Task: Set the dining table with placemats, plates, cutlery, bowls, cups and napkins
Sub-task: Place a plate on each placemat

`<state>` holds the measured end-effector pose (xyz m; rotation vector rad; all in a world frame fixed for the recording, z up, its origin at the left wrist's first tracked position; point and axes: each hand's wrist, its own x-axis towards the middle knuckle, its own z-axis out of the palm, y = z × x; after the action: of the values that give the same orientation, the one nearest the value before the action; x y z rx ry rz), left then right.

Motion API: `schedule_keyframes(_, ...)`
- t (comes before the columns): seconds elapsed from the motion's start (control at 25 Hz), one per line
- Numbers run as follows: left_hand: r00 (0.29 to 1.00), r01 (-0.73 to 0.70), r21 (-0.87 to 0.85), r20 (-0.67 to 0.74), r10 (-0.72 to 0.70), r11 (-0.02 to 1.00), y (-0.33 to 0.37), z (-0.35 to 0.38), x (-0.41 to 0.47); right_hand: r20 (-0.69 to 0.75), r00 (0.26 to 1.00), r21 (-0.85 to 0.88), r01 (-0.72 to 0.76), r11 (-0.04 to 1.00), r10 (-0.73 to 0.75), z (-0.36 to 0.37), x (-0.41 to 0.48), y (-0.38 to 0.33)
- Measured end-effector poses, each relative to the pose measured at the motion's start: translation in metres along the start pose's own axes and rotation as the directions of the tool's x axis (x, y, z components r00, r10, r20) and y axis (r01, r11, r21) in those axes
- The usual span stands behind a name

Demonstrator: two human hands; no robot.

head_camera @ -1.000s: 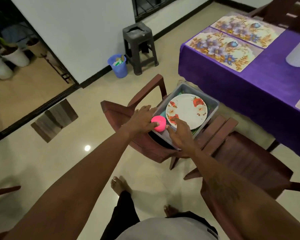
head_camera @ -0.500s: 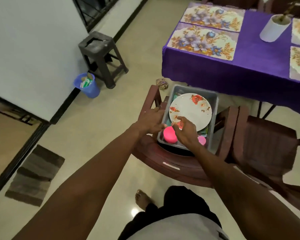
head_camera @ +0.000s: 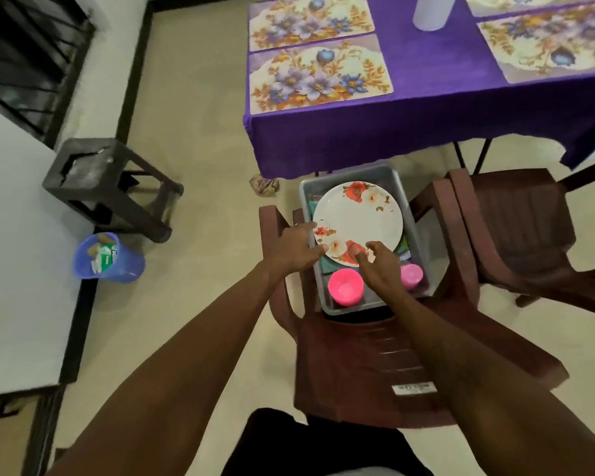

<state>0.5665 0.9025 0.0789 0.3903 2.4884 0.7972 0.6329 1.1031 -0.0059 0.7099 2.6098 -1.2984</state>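
Big purple-clothed counter point(head_camera: 426, 115) on the far side: the placemats point(head_camera: 318, 79) look sorted. I can count four flowery ones lying flat, two at the left end and two further right. Apart from a white pot point(head_camera: 430, 12) standing between them, I can't spot any plates, cutlery, bowls, cups or napkins up there, so I'd say it's mats done and everything else to go.

The rest is parked on the brown chair point(head_camera: 375, 365) just near of the counter, inside a grey tub point(head_camera: 354, 171). A floral plate point(head_camera: 361, 214) lies on top of the pile. There's some greenish stuff poking out under it, but I can't tell what it is. Two pink cups point(head_camera: 345, 286) sit at the near end of the tub, apart from each other.

The person is leaning over it, both hands on that plate. The left hand point(head_camera: 296, 250) has its fingers spread against the left rim, though I can't tell if they're hooked under. The right hand point(head_camera: 380, 266) has its thumb down on the near rim and the other fingers curled in, which looks like a pinch to me. My guess is plates are the step just starting.
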Motion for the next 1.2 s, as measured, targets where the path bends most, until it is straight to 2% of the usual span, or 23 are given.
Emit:
schedule_keyframes(0.04,1.0,-0.004,-0.001,0.022,0.004,1.0,-0.009,0.001,0.016,-0.021,0.999,0.023,-0.043,0.999,0.044,0.007,0.008,0.003)
schedule_keyframes(0.12,0.996,0.084,-0.043,0.03,-0.083,0.996,-0.022,0.003,0.047,-0.069,0.984,0.102,-0.158,0.982,0.165,0.017,0.025,0.01)
schedule_keyframes(0.28,0.981,0.192,-0.099,0.041,-0.189,0.976,-0.052,0.016,0.13,-0.161,0.874,0.319,-0.394,0.862,0.459,0.032,0.078,0.04)
schedule_keyframes(0.44,0.982,0.186,0.048,-0.005,-0.186,0.981,-0.084,0.041,0.221,-0.195,0.806,0.417,-0.447,0.792,0.558,0.059,0.141,0.076)
schedule_keyframes(0.56,0.965,0.257,0.091,0.028,-0.26,0.962,-0.105,0.067,0.276,-0.214,0.757,0.52,-0.448,0.728,0.618,0.082,0.178,0.098)
schedule_keyframes(0.68,0.946,0.317,0.106,0.03,-0.322,0.942,-0.121,0.095,0.311,-0.262,0.689,0.5,-0.502,0.705,0.676,0.1,0.202,0.122)
schedule_keyframes(0.84,0.913,0.39,0.051,0.106,-0.393,0.919,-0.126,0.115,0.341,-0.298,0.586,0.465,-0.601,0.65,0.754,0.11,0.218,0.139)
schedule_keyframes(1.04,0.882,0.467,0.017,0.063,-0.467,0.884,-0.131,0.115,0.365,-0.265,0.57,0.388,-0.676,0.627,0.778,0.11,0.232,0.143)
schedule_keyframes(1.2,0.865,0.495,-0.001,0.092,-0.493,0.869,-0.13,0.105,0.366,-0.231,0.571,0.278,-0.738,0.615,0.788,0.099,0.233,0.143)
